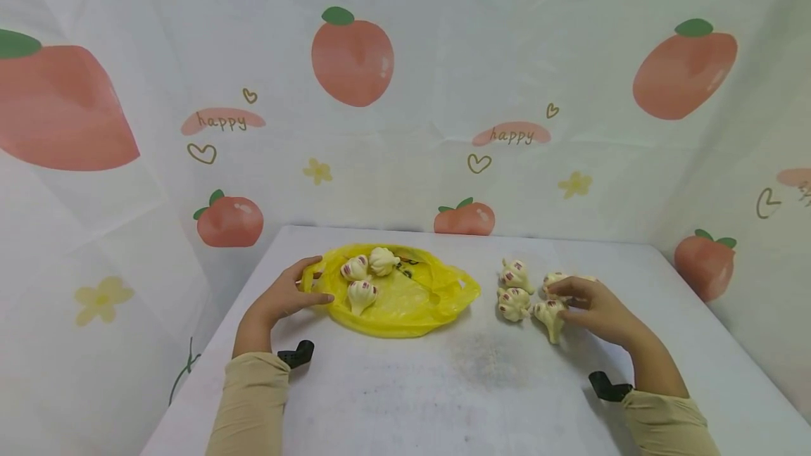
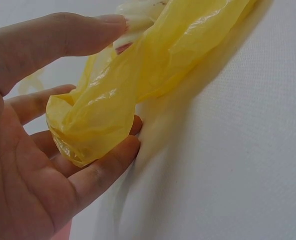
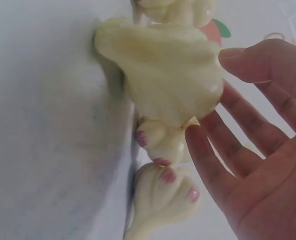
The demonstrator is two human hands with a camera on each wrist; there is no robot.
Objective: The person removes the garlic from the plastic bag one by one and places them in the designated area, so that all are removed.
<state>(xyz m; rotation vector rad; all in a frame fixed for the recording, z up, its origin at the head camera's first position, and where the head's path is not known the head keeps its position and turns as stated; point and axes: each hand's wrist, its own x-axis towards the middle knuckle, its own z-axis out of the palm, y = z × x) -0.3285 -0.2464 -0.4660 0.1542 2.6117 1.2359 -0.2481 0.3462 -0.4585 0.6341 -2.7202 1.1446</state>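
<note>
My left hand (image 1: 288, 294) is at the left end of a yellow plastic bag (image 1: 405, 308), its thumb and fingers apart around the bag's bunched edge (image 2: 98, 125). In the left wrist view the thumb does not press on the plastic. Inside the bag lie a garlic bulb (image 1: 362, 295) and two others behind it. At the right, my right hand (image 1: 598, 312) is at a group of several garlic bulbs. Its fingers spread beside the nearest garlic bulb (image 3: 162, 72), and the thumb tip is at the bulb's edge; whether it touches, I cannot tell.
Left of the right hand stand two garlic bulbs, one front (image 1: 513, 303) and one behind (image 1: 514, 273). More garlic is partly hidden behind that hand. Everything rests on a white table (image 1: 412, 400), with a fruit-printed cloth (image 1: 405, 160) hanging behind it.
</note>
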